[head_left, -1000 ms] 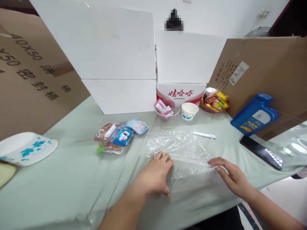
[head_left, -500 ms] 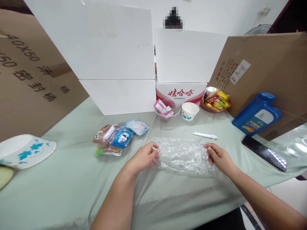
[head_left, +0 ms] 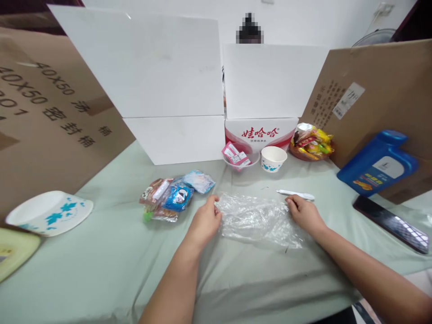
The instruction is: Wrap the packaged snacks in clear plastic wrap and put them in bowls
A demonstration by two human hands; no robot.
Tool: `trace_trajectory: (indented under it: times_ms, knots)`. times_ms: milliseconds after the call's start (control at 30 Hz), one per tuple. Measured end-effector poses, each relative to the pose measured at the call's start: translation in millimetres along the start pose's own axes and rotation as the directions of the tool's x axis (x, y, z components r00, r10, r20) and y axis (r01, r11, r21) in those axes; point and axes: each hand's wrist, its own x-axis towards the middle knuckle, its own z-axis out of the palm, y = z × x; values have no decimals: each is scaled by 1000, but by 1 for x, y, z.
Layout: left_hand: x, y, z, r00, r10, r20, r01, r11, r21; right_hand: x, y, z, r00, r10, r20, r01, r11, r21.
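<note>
A clear plastic bag [head_left: 258, 220] lies stretched sideways over the green cloth, crinkled and see-through. At its left edge, my left hand [head_left: 206, 220] pinches the film between thumb and fingers. My right hand [head_left: 305, 215] grips the opposite edge, its thumb and forefinger pressed together. Just beyond the right hand rests a white pen-like tool [head_left: 295, 195], partly covered by my fingers. Several packaged snacks [head_left: 168, 198] in brown, blue and pale wrappers lie in a heap left of my left hand.
Behind stand a bowl of pink packets [head_left: 241, 164], a paper cup [head_left: 273, 159] and a basket of yellow packets [head_left: 312, 144]. A blue bottle [head_left: 378, 164] and a phone [head_left: 391, 223] are on the right, a paper bucket [head_left: 50, 213] on the left. Cardboard panels [head_left: 172, 67] wall the back; a person's head shows above.
The view has shifted slightly left, so things appear further right. My hands still hold the bag's two ends; the right hand has moved up closer to the pen-like tool.
</note>
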Motion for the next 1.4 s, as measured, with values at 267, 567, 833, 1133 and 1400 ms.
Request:
trace_trajectory:
  times_ms: [267, 567, 833, 1133, 1400]
  knots:
    - [4, 4, -4, 988, -68, -135, 101, 962, 253, 12, -1, 6, 991, -120, -58, 111, 984, -138]
    - [1, 5, -3, 937, 154, -313, -38, 937, 347, 8, -2, 2, 959, -241, -152, 244, 970, -2]
    - [-1, 7, 7, 902, 404, 151, -431, 847, 310, -7, -16, -39, 763, -646, 14, 638, 757, 142]
    - [-8, 9, 14, 898, 304, 319, -412, 837, 361, -44, -50, -20, 682, -704, 198, 715, 699, 25]
    - [-12, 13, 10, 947, 212, 242, -297, 867, 399, -64, -30, 17, 677, -648, 348, 702, 711, -41]
